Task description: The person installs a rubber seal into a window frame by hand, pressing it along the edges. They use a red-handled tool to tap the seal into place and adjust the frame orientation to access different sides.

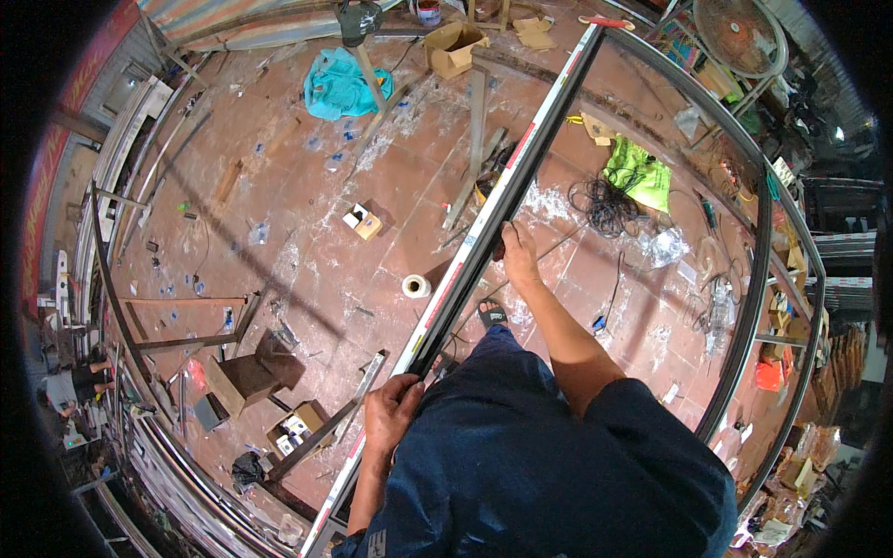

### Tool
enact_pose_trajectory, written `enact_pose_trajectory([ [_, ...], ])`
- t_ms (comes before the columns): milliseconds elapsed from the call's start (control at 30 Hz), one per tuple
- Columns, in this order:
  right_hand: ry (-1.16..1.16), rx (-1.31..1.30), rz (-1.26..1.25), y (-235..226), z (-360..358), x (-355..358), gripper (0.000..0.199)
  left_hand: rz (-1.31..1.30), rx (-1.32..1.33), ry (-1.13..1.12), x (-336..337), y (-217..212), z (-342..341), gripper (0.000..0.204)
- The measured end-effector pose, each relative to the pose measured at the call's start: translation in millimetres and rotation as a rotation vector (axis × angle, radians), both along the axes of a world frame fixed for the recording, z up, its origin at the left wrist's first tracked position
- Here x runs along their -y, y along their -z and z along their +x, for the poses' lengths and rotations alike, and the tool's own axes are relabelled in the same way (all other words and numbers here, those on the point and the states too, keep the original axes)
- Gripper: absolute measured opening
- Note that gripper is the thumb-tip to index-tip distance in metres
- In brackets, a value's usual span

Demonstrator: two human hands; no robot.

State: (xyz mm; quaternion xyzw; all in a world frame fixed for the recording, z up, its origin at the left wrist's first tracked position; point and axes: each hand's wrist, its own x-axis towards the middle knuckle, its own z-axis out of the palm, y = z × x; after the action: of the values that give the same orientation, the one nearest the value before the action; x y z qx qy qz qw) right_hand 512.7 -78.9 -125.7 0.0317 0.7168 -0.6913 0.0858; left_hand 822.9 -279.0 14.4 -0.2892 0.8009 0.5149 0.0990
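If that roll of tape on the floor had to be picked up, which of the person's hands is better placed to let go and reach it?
Probably the left hand. The roll of tape lies on the left side of the long frame bar that both hands grip, so the right hand would have to cross over the bar.

Left hand (391,409) is curled tight around the long frame bar (502,200) down low, right hand (517,253) grips it higher up, arm stretched out.

Littered reddish floor (307,232), tape roll (416,285)
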Motion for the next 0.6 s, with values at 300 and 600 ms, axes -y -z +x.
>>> enact_pose_trajectory([
  [300, 0.020, 0.136, -0.221, 2, 13, -1, 0.036, -0.106, -0.076, 0.105, -5, -10, 2, 0.022],
  [600, -0.037, 0.203, -0.287, -5, 1, -6, 0.032, -0.107, -0.051, 0.021, -11, -5, -4, 0.020],
])
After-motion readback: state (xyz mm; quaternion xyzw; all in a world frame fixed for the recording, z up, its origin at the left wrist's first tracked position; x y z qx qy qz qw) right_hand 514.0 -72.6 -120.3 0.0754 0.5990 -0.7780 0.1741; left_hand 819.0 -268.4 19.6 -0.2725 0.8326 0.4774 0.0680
